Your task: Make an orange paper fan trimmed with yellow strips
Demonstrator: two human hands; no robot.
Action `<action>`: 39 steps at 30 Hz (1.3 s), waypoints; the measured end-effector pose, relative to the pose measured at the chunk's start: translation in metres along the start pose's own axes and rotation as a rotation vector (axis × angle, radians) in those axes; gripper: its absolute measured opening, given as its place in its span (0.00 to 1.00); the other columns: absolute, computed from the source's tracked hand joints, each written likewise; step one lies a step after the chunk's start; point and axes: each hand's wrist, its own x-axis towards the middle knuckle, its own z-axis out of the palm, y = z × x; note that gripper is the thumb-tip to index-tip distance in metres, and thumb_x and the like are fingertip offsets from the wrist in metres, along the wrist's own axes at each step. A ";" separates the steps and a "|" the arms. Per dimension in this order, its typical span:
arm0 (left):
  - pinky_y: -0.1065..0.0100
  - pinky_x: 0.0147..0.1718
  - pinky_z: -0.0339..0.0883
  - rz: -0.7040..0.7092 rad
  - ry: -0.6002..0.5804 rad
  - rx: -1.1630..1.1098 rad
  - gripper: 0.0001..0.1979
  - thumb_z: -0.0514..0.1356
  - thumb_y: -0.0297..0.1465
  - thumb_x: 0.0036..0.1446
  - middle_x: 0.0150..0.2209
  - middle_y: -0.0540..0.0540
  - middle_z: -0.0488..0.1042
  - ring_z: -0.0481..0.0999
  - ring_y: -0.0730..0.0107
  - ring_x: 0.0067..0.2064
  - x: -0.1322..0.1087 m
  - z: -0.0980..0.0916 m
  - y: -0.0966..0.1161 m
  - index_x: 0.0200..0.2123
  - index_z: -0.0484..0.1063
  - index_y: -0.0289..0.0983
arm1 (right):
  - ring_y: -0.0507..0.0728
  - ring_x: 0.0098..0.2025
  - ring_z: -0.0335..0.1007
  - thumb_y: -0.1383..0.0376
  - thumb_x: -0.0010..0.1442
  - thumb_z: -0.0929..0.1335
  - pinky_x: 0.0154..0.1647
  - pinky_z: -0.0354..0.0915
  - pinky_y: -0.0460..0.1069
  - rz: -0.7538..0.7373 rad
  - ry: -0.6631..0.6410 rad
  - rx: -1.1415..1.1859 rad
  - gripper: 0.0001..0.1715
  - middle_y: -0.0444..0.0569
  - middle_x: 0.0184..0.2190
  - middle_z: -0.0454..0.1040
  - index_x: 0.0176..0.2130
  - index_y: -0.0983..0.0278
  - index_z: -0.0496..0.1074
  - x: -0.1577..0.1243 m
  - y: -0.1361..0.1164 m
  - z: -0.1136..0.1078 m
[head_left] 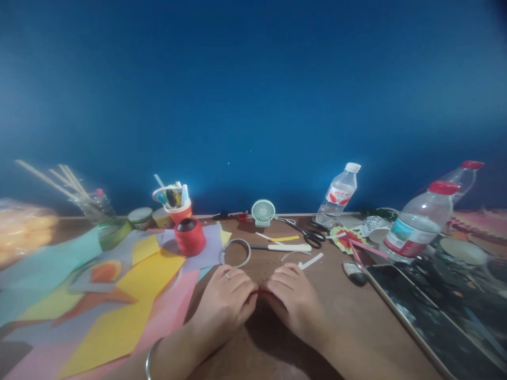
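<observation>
My left hand (228, 295) and my right hand (295, 298) are held close together above the brown table, backs up and fingers curled inward. Their thumbs and fingertips nearly meet in the middle. Whatever they may pinch is hidden or too small to make out. Just beyond my left hand lies a roll of tape (235, 253) shaped like a thin ring. Past my right hand are white paper strips (312, 260) and a utility knife (291, 247) with a white handle. Small dark crumbs dot the table between the hands and the knife.
Coloured paper (119, 327) covers the left, beside a red thread spool (190, 237) and a cup of pens (178, 211). A small fan (263, 212), black scissors (315, 238) and a bottle (338, 195) stand or lie behind. At right are a phone (420, 316) and a larger bottle (420, 221).
</observation>
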 end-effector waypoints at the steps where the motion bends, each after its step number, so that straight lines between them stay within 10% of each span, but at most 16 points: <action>1: 0.60 0.36 0.59 -0.007 0.011 -0.013 0.07 0.51 0.26 0.57 0.27 0.48 0.70 0.67 0.67 0.32 0.000 0.000 0.000 0.29 0.68 0.36 | 0.54 0.31 0.59 0.70 0.59 0.61 0.37 0.53 0.52 -0.007 0.015 0.007 0.07 0.47 0.25 0.67 0.30 0.65 0.66 0.000 0.001 0.000; 39: 0.60 0.38 0.60 -0.053 0.157 -0.146 0.08 0.60 0.30 0.52 0.32 0.48 0.73 0.70 0.65 0.35 -0.007 0.002 -0.011 0.37 0.66 0.38 | 0.55 0.33 0.60 0.71 0.54 0.65 0.38 0.58 0.53 -0.038 0.144 0.136 0.03 0.47 0.27 0.68 0.31 0.63 0.65 -0.003 0.025 -0.006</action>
